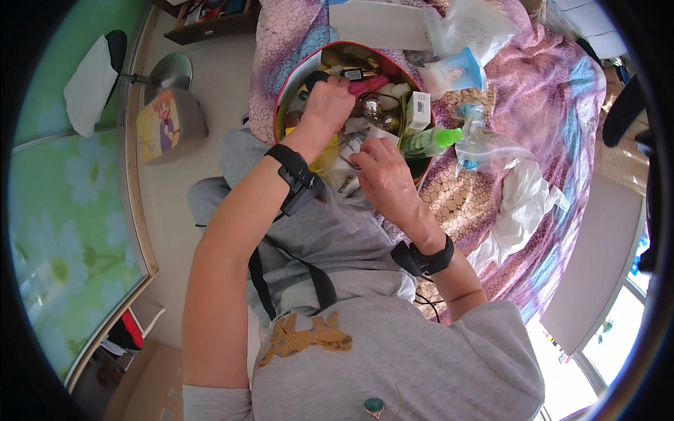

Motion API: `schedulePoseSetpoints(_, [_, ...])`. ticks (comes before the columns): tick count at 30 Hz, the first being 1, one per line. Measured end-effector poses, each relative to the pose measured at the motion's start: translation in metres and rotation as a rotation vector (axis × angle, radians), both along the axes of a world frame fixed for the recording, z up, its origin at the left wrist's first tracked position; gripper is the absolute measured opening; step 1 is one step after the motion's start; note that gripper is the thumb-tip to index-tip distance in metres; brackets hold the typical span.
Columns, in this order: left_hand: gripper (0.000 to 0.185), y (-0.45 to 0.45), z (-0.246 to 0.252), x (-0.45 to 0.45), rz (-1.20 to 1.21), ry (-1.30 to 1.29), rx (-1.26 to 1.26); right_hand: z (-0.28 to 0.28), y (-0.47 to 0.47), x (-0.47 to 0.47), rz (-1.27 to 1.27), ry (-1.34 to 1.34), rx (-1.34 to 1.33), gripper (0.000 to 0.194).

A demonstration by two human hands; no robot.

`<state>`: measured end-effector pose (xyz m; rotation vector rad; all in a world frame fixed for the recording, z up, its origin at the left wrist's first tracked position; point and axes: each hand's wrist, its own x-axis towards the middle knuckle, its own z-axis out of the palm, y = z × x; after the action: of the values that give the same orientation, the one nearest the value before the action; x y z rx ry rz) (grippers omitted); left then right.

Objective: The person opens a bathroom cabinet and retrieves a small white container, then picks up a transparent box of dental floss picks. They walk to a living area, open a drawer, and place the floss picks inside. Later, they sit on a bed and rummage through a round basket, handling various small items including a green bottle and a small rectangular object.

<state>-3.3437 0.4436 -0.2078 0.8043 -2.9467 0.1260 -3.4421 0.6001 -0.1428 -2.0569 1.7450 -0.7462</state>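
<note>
A round tin with a red rim [278,113] sits at the bed's edge, filled with small articles. My left hand [329,102] reaches into its far left part, beside a black round object [316,79] and a pink item [371,84]; its fingertips are hidden among the contents. Over the near side, my right hand [387,171] has curled fingers at a thin dark cord [350,158] and a clear plastic bag [345,202]. Whether it grips either one is unclear. A green-capped spray bottle [426,142] and a small white box [418,111] rest at the tin's right side.
On the patterned bedspread [453,200] lie a blue-and-clear pouch [455,73], a zip bag [487,144] and a crumpled white bag [518,205]. To the left are a cartoon-printed stool [171,126] and an open drawer [210,23].
</note>
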Motion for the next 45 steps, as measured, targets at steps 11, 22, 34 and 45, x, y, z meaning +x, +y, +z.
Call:
schedulePoseSetpoints(11, [0.009,0.001,-0.004,0.005,-0.099,-0.059,0.041,0.001,0.009,0.008,-0.048,-0.004,-0.051,0.016])
schedulePoseSetpoints(22, [0.028,-0.008,0.000,0.017,-0.080,0.015,0.233,0.003,0.011,0.007,-0.040,0.018,-0.048,0.018])
schedulePoseSetpoints(34, [0.038,0.067,0.091,0.046,-0.139,0.634,0.199,0.035,0.004,0.004,-0.363,-0.926,0.073,0.042])
schedulePoseSetpoints(45, [0.039,0.158,0.102,0.093,0.442,1.602,1.610,0.051,0.035,0.042,-0.160,-1.553,0.313,0.025])
